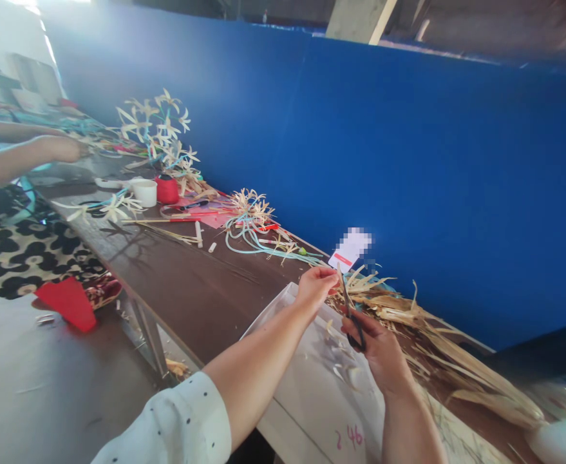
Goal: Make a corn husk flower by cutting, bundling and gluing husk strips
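My right hand [377, 351] holds a pair of scissors [357, 334] by the dark handles, with the blades pointing up and away. Close to the blades, my left hand [315, 288] is closed, thumb and fingertips pinched together. What it pinches is too small to make out. Both hands are above a white tray [306, 348], in which pale, petal-like scraps [343, 372] lie. Behind the fingertips a white card with a red band [344, 259] stands before the blue wall. Dry corn husks [393, 306] are heaped just beyond the scissors.
A blue wall [408, 180] borders the brown table [205, 290]. Along it lie husk flowers on blue stems [251, 209], a white cup [145, 193] and a red spool [167, 191]. At far left, another person's hand [63, 148] is over the table.
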Available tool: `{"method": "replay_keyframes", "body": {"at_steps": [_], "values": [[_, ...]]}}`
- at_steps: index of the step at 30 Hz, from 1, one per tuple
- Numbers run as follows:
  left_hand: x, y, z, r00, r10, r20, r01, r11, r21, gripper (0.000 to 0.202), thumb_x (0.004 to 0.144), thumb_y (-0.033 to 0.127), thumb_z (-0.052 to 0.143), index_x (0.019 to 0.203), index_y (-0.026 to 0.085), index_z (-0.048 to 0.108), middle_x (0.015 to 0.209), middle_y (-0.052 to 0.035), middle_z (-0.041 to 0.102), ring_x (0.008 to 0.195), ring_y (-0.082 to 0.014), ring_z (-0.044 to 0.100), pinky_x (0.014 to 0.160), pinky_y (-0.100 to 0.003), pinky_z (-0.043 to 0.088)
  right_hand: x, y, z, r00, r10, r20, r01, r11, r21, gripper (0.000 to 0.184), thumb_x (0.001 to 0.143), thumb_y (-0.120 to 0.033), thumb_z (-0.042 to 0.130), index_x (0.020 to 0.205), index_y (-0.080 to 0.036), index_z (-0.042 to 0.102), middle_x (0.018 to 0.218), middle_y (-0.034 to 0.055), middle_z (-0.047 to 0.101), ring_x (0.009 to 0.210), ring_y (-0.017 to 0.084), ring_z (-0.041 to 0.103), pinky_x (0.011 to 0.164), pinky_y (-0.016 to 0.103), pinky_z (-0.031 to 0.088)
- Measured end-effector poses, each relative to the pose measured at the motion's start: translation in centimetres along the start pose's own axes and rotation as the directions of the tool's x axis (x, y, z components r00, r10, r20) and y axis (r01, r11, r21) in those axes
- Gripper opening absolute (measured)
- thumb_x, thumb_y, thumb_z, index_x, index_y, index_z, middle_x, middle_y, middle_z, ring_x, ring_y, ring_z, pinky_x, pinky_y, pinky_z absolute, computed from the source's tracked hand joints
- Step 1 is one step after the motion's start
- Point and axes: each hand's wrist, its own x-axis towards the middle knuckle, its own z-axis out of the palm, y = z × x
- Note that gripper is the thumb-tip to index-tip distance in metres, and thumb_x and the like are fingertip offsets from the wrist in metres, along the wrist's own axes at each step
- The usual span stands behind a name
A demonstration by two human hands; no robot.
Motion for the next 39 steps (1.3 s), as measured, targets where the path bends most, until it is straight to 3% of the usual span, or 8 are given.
{"method": "replay_keyframes", "body": {"at_steps": [17, 39], "values": [[0.09, -0.06, 0.00, 1.000, -0.019, 0.003, 0.019, 0.999, -0.034, 0.009, 0.063, 0.015, 0.067, 0.069, 0.011, 0.061, 0.061, -0.0018, 0.060, 0.055, -0.0075, 0.056, 0.056, -0.020, 0.047, 0.28, 0.60, -0.49, 1.000, -0.018, 0.025, 0.019, 0.999, -0.042, 0.042, 0.063, -0.037, 0.073, 0.103, -0.024, 0.068, 0.075, -0.0008, 0.067, 0.063, 0.014, 0.055, 0.056, 0.024, 0.040], [-0.02, -0.13, 0.10, 0.999, -0.025, 0.021, 0.025, 1.000, 0.003, 0.005, 0.066, 0.013, 0.063, 0.069, 0.011, 0.060, 0.060, -0.0013, 0.059, 0.052, -0.0061, 0.053, 0.057, -0.020, 0.046, 0.05, 0.38, -0.29, 0.998, -0.040, -0.044, 0.036, 0.996, -0.084, 0.043, 0.063, -0.041, 0.071, 0.101, -0.020, 0.069, 0.071, 0.0020, 0.066, 0.065, 0.015, 0.057, 0.060, 0.024, 0.044]]}}
